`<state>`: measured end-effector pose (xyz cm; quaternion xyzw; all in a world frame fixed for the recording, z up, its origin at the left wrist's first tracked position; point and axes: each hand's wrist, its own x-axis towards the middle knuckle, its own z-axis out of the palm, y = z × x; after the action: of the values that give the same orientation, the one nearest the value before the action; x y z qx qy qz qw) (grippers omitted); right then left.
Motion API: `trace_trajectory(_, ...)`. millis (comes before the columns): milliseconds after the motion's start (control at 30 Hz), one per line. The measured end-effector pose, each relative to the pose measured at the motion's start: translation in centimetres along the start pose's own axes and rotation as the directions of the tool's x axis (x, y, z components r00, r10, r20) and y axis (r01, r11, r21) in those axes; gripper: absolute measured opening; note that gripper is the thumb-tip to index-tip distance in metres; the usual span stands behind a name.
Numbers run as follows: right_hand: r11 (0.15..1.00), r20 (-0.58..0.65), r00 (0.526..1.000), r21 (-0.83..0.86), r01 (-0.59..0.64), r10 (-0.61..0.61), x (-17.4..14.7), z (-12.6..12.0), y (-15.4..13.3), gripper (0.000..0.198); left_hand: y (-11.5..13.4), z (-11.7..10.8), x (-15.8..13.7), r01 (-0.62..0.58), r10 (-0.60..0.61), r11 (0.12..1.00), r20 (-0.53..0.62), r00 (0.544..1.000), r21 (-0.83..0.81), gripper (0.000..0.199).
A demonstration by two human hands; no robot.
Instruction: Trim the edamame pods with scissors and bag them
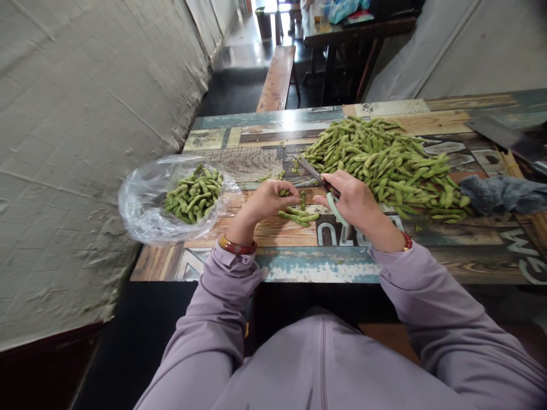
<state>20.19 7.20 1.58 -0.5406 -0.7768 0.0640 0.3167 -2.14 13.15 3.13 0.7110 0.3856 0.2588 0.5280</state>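
My right hand (352, 199) grips a pair of scissors (311, 169) with pale green handles, its blades pointing away and to the left. Just left of it, my left hand (273, 200) is closed around an edamame pod (284, 193), partly hidden by the fingers. A few loose pods (299, 216) lie on the table between and below the hands. Beyond my right hand spreads a large heap of edamame pods (380, 159). To the left, a clear plastic bag (143, 199) lies open with a smaller pile of pods (194, 195) in it.
Small green scraps (273, 176) are scattered on the patterned table (294, 265). A grey cloth (504, 193) and a broad dark blade (499, 136) lie at the right. A rough pale wall (85, 142) runs along the left. Past the table stand a wooden bench (277, 77) and another table (359, 31).
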Motion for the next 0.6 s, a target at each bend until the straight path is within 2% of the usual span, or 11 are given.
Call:
trace_trajectory(67, 1.0, 0.005, 1.0, -0.005, -0.003, 0.003, 0.0, -0.1, 0.0, 0.041, -0.4, 0.3, 0.1, -0.067, 0.061, 0.98, 0.037, 0.997, 0.19, 0.002)
trace_trajectory(167, 1.0, 0.01, 1.0, -0.009, -0.006, 0.006, 0.1, 0.0, 0.0, 0.041, -0.5, 0.6, 0.2, -0.147, 0.124, 0.92, 0.085, 0.989, 0.363, 0.004)
trace_trajectory(300, 1.0, -0.004, 1.0, -0.015, 0.0, 0.0, 0.0, 0.2, 0.1, 0.039, 0.1, 0.6, -0.2, -0.159, 0.089, 0.835, 0.156, 0.984, 0.526, 0.008)
trace_trajectory(467, 0.999, -0.024, 0.999, -0.034, 0.021, -0.021, -0.1, 0.5, 0.3, 0.038, 0.8, 0.4, -0.5, -0.203, 0.034, 0.749, 0.269, 0.963, 0.631, 0.012)
trace_trajectory(600, 0.999, -0.021, 0.999, -0.025, 0.027, -0.028, -0.1, 0.5, 0.3, 0.038, 0.5, 0.6, -0.4, -0.222, 0.038, 0.686, 0.271, 0.962, 0.693, 0.01)
